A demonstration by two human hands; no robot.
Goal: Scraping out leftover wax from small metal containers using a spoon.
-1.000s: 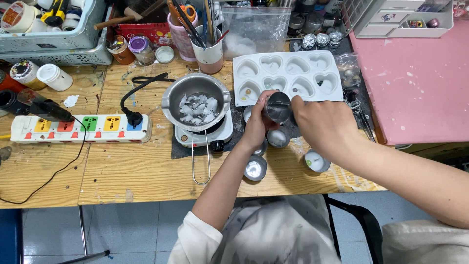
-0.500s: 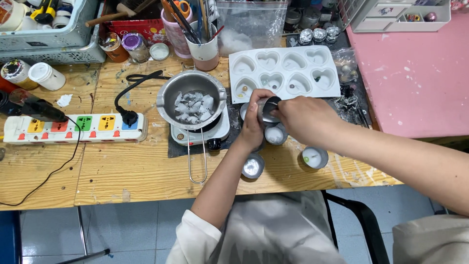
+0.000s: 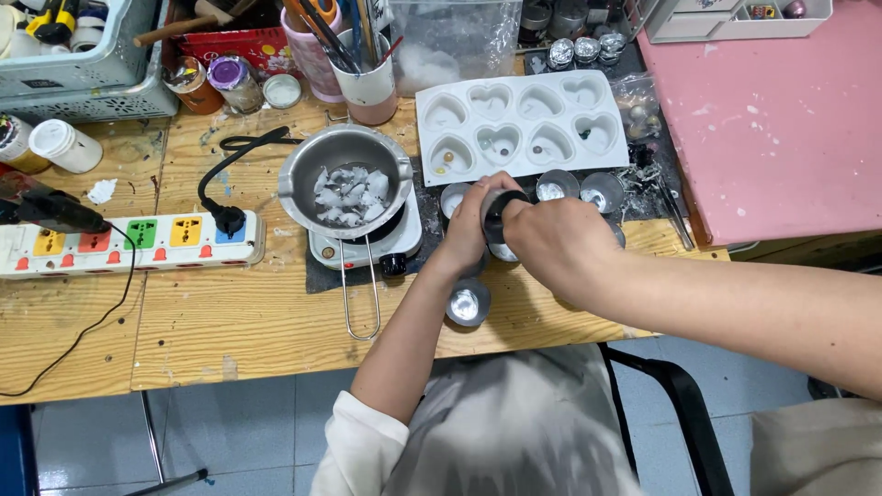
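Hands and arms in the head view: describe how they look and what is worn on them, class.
Both hands, left and right, are bare, with no gloves; no rings or watch show. The left forearm is bare up to a white sleeve pushed up to about the elbow. The right forearm is bare to the frame's edge, with no sleeve in view.

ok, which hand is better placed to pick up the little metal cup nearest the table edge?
Left, probably. Left hand and right hand both grip the dark cup, but the left is nearer that metal cup.
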